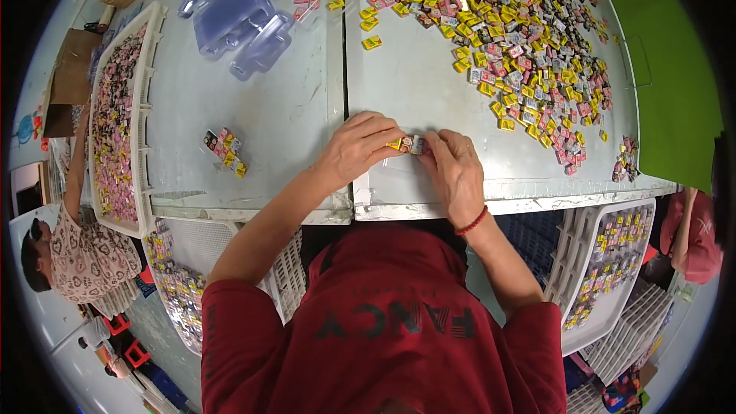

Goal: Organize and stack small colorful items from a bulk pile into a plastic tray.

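Note:
Near the front edge of the white table (299,146), my left hand (360,146) and my right hand (458,167) face each other. Between their fingertips lies a short row of small printed boxes (408,144), yellow, dark and whitish, pinched from both ends. The fingers of both hands are closed on it and cover its ends. Something clear, perhaps a plastic tray or film, shows faintly under the row; I cannot make it out. To the left of my hands sits a small cluster of similar boxes (226,152), pink, yellow and dark.
A large loose heap of small boxes (521,54) spreads over the far right. Clear plastic trays (238,19) are stacked at the far left. A white crate (146,107) full of pieces stands left, beside a co-worker (92,261). Filled trays (613,261) flank me below the table edge.

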`<state>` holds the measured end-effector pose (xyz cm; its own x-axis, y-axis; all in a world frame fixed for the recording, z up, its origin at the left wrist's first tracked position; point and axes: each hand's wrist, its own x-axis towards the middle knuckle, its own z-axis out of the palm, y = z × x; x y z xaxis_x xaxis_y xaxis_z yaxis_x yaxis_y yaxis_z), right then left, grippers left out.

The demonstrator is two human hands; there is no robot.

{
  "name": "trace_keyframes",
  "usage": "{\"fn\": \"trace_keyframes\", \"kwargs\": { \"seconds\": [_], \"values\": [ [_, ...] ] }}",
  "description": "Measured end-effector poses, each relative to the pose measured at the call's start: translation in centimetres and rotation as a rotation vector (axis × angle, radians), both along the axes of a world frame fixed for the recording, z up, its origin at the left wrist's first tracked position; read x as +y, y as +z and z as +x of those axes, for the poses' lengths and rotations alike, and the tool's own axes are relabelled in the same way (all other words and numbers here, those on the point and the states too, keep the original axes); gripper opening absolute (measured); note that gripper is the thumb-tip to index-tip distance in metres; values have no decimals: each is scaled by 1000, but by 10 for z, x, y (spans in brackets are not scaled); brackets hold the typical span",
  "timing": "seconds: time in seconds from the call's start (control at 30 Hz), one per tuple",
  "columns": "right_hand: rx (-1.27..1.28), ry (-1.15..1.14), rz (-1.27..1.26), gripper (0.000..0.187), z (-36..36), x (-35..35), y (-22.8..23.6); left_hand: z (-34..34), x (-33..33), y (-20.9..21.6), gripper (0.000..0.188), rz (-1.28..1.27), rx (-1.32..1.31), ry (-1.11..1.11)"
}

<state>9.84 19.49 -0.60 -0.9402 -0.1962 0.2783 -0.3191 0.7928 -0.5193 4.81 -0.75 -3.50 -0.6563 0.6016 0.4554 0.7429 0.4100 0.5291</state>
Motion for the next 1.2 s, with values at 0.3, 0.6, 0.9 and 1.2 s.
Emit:
{"fn": "trace_keyframes", "kwargs": {
  "seconds": [0.3,0.6,0.9,1.2],
  "values": [
    [38,-77,156,51,36,-20,-11,27,0,1,38,-139,98,141],
    [-46,-9,289,81,36,-17,-14,38,-2,16,68,-214,-209,159],
    [-75,1,296,79,36,-13,-17,28,-17,9,21,64,-36,310],
    [-83,16,306,79,34,-13,-16,21,-19,-2,14,71,-6,356]
  ]
}}
